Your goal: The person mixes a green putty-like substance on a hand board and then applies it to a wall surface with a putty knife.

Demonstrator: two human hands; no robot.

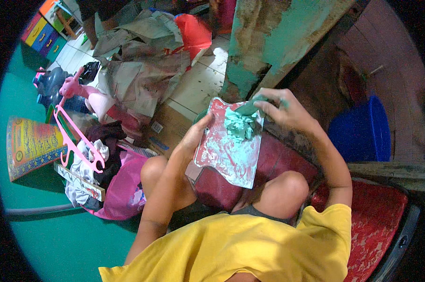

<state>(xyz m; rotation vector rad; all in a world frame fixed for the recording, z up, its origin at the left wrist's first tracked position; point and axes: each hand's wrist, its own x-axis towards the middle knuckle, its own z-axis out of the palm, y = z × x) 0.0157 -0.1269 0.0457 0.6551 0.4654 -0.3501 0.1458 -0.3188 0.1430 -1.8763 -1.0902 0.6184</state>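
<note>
A red board smeared with pale paste point(231, 162) is tilted over my lap. My left hand point(196, 134) grips its left edge, thumb on top and the other fingers hidden beneath. Thick mint-green putty point(240, 126) lies heaped on the upper part of the board. My right hand point(285, 110), slightly blurred, pinches a small dark green scraper point(248, 108) at the top of the heap. The scraper's blade touches the putty. Under the board, between my knees, is a dark red padded surface point(217, 190).
A worn green wooden panel point(269, 37) stands ahead, with a blue bucket point(362, 131) to its right. Crumpled sheets point(142, 70) cover the tiled floor. At left are a pink hanger point(69, 134), a pink bag of clothes point(123, 188) and a pink toy point(88, 94). A red cushion point(372, 225) is at right.
</note>
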